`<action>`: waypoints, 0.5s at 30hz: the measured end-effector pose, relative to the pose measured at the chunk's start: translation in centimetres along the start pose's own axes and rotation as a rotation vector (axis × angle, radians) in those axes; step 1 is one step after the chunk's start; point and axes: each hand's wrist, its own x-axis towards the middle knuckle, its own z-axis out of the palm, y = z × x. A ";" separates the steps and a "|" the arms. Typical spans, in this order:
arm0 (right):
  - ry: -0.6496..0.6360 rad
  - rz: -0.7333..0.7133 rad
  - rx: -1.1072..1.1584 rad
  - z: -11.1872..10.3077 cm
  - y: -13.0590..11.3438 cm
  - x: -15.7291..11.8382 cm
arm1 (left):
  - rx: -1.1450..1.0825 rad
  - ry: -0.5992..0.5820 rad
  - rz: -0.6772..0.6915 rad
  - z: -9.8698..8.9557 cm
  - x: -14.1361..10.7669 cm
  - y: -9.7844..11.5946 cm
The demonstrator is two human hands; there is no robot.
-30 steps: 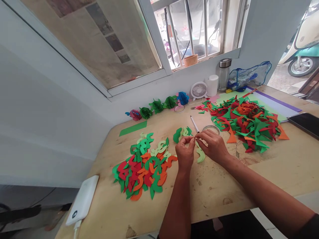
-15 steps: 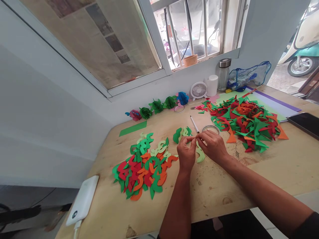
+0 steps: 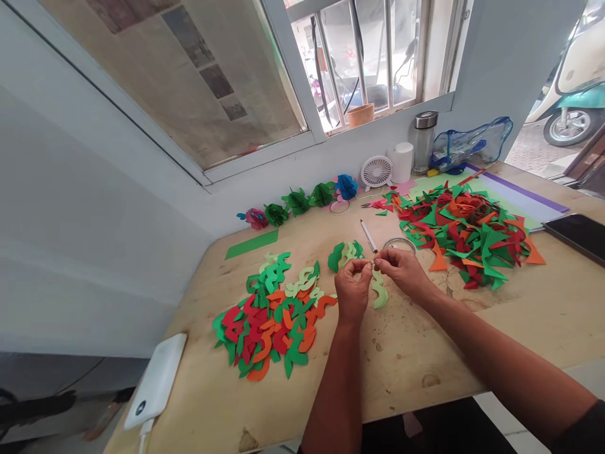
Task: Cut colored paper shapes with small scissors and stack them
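Observation:
My left hand (image 3: 352, 291) and my right hand (image 3: 401, 270) meet fingertip to fingertip over the wooden table (image 3: 406, 353). Both are closed in a pinch on something too small to make out. Just beyond and left of them lie green and pale green paper pieces (image 3: 348, 253). A pale green curved piece (image 3: 379, 294) rests on the table between the hands. A white pen (image 3: 368, 236) lies just past the fingertips, and a roll of tape (image 3: 399, 242) is partly hidden behind my right hand.
Cut paper shapes (image 3: 269, 321) are heaped on the left, paper scraps (image 3: 466, 230) on the right. Paper flowers (image 3: 298, 202), a small fan (image 3: 377, 171) and a glass bottle (image 3: 424, 144) line the wall. A phone (image 3: 579, 233) lies far right, a power bank (image 3: 155, 378) near left.
The fingers of my right hand have shifted slightly and curled closer to my left fingertips. The paper heaps have not moved.

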 end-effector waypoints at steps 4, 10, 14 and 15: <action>-0.053 0.149 0.263 -0.2 -0.1 0.1 | -0.153 0.034 -0.106 0.1 0.1 0.2; -0.054 0.252 0.451 -0.4 0.0 0.1 | -0.246 0.054 -0.141 0.0 0.3 0.5; 0.006 0.232 0.454 -0.6 -0.1 0.3 | -0.207 0.039 -0.106 0.0 0.4 0.0; 0.026 0.220 0.439 -0.7 0.0 0.4 | -0.170 0.026 -0.096 0.0 0.4 -0.2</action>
